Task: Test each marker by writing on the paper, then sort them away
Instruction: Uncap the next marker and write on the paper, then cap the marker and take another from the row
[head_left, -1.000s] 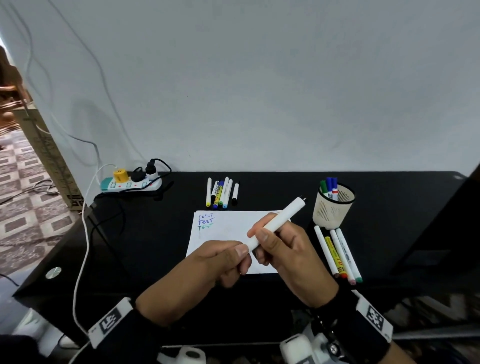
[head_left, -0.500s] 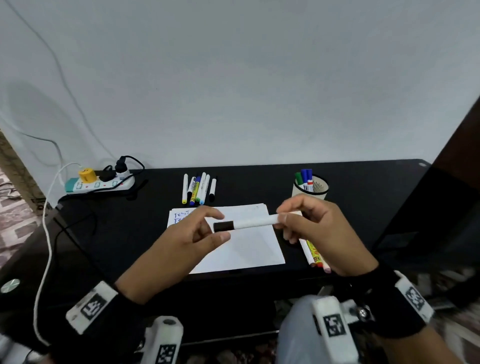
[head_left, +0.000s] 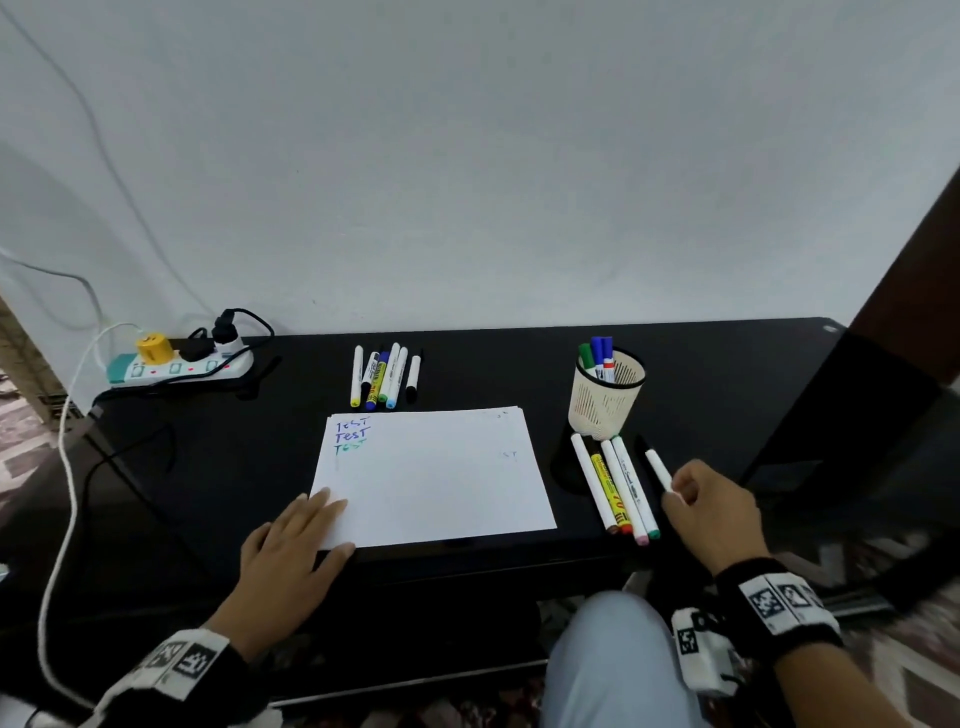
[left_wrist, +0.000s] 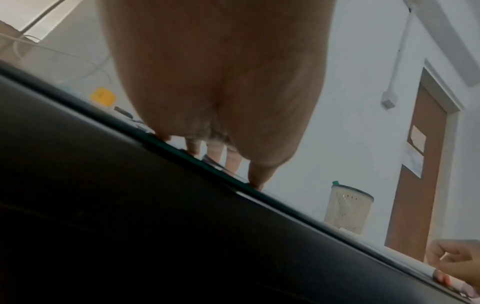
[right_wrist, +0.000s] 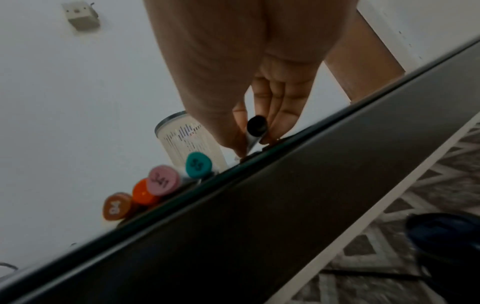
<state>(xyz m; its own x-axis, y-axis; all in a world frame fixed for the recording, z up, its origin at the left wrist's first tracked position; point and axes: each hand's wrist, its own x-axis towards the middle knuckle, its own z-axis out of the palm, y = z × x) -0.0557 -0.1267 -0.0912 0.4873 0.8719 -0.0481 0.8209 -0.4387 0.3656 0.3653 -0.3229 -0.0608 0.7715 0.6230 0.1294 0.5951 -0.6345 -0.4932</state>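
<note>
While the flat left hand (head_left: 291, 551) pins the paper (head_left: 431, 475), the right hand (head_left: 714, 512) pinches a marker (head_left: 658, 470) pointing away, just right of the row (head_left: 615, 486).

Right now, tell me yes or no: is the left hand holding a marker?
No, the left hand lies flat with straight fingers on the near left corner of the paper; the right hand holds the white marker.

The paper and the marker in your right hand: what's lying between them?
Four markers lie side by side on the table, seen from the head view.
</note>
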